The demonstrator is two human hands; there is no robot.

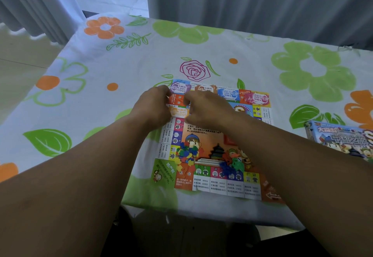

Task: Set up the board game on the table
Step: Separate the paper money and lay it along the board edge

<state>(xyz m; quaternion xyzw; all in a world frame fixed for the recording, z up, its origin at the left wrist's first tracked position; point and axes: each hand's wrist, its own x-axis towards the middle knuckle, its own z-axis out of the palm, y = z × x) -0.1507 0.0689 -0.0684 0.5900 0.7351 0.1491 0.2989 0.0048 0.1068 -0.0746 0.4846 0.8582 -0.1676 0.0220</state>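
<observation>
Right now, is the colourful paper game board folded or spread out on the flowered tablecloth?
Spread out. The colourful paper game board lies flat on the flowered tablecloth, its near and side rows of squares showing.

The left forearm (96, 155) and right forearm (292, 155) are bare along their whole visible length, as are the left hand (153, 105) and right hand (203, 107). Between them, low down, a dark patch (181, 240) may be trousers; too dim to tell.
</observation>
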